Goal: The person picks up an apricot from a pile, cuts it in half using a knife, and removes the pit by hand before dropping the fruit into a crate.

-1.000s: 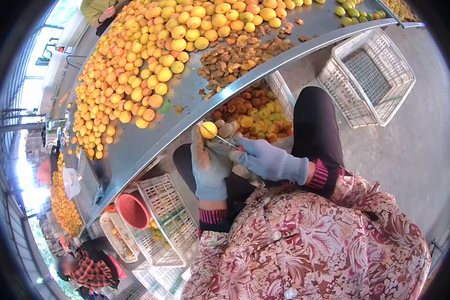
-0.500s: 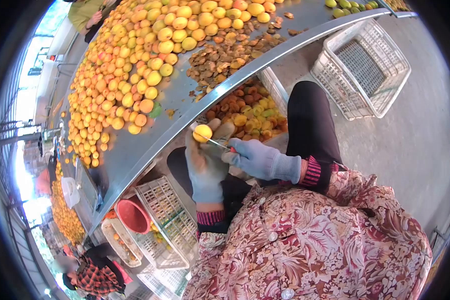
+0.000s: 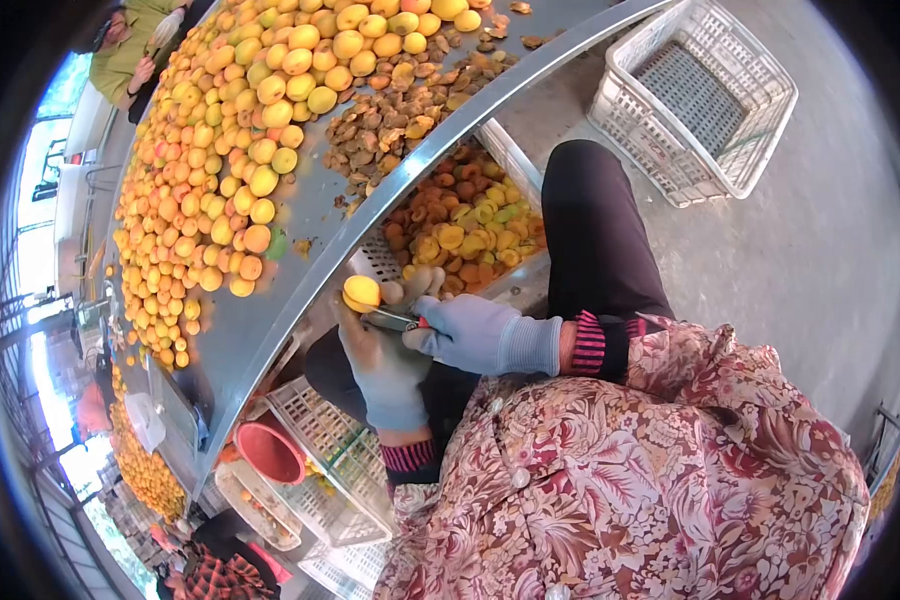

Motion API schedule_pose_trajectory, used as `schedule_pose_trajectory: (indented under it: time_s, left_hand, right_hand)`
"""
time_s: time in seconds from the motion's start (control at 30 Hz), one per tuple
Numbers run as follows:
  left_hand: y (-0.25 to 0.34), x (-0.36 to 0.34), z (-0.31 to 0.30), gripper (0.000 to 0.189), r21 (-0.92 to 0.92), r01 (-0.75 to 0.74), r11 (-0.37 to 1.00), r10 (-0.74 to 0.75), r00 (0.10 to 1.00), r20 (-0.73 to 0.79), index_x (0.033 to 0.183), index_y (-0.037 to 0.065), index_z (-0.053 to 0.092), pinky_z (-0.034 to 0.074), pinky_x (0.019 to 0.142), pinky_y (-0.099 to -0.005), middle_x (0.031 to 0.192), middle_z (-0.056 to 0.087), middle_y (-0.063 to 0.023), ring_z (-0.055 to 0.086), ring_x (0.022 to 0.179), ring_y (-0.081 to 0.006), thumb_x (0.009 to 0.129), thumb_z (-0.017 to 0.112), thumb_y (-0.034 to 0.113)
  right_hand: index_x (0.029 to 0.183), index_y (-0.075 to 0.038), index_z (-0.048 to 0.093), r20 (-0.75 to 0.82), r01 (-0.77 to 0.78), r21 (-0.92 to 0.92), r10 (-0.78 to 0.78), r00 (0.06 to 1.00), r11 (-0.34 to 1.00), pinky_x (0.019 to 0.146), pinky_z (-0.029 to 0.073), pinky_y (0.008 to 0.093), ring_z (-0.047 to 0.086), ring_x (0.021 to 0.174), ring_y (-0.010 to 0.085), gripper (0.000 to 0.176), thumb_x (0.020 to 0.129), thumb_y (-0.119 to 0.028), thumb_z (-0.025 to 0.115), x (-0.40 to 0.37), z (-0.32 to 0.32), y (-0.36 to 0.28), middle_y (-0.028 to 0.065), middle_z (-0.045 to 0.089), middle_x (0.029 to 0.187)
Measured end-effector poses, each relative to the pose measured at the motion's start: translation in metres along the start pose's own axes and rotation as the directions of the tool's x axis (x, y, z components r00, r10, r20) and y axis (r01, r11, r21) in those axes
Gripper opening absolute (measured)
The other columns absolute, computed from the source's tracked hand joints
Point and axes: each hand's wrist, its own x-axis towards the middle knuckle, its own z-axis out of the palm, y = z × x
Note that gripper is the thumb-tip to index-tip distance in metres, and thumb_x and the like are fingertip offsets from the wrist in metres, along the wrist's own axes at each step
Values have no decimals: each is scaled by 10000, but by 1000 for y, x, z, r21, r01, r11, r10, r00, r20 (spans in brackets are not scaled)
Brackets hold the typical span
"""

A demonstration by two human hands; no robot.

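A yellow apricot (image 3: 361, 293) sits in the fingertips of my gloved left hand (image 3: 382, 358), just off the metal table's edge. Closed around a small knife (image 3: 394, 321) is my right hand (image 3: 468, 336), in a grey-blue glove; a bit of red handle shows at the fingers. The blade reaches the lower side of the apricot. Just beyond my hands, under the table's edge, a crate of apricot halves (image 3: 470, 240) stands between my knees.
Whole apricots (image 3: 210, 170) are heaped on the metal table (image 3: 300, 200), beside a pile of pits and scraps (image 3: 380, 130). A white crate (image 3: 690, 100) stands on the floor at right. Lower left are a red bucket (image 3: 270, 453) and another crate (image 3: 330, 430). A person (image 3: 135, 60) sits across the table.
The view has shifted, so the table and crates sit lower or further left. The knife blade now lies at the apricot's lower side, and both hands stay closed on their things.
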Motion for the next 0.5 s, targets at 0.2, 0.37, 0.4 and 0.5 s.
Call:
schedule_pose_trajectory:
  time_s: [0.2,0.37,0.4,0.5]
  left_hand:
    - [-1,4,4,460,101,-42,994,34,996,80,1150,43,445,499,771,-491,903,609,-228,609,843,-357,947,290,425]
    - [8,8,-4,370,120,-142,982,144,990,-3,1182,53,421,504,770,-440,948,599,-153,606,871,-295,963,312,329]
    - [11,10,-4,359,407,-298,864,287,954,91,1178,62,426,497,775,-407,975,584,-112,591,890,-254,964,316,329]
    - [7,8,-3,324,507,-401,763,363,915,177,1142,76,449,480,785,-338,1013,553,-45,560,919,-181,969,321,318]
  right_hand:
    - [970,6,442,142,-96,121,78,987,988,619,462,425,597,720,383,421,906,-409,458,-2,-18,-7,203,588,702]
    - [907,-25,498,51,3,80,-7,999,997,630,457,400,602,701,324,383,873,-406,526,-13,-34,-8,167,582,706]
    - [878,-19,518,13,28,133,-30,999,991,600,461,352,613,656,257,358,864,-374,564,-14,-38,-14,128,584,673]
    - [828,-12,568,-149,0,553,99,984,833,550,442,253,567,596,106,302,836,-308,630,0,-40,-21,43,583,647]
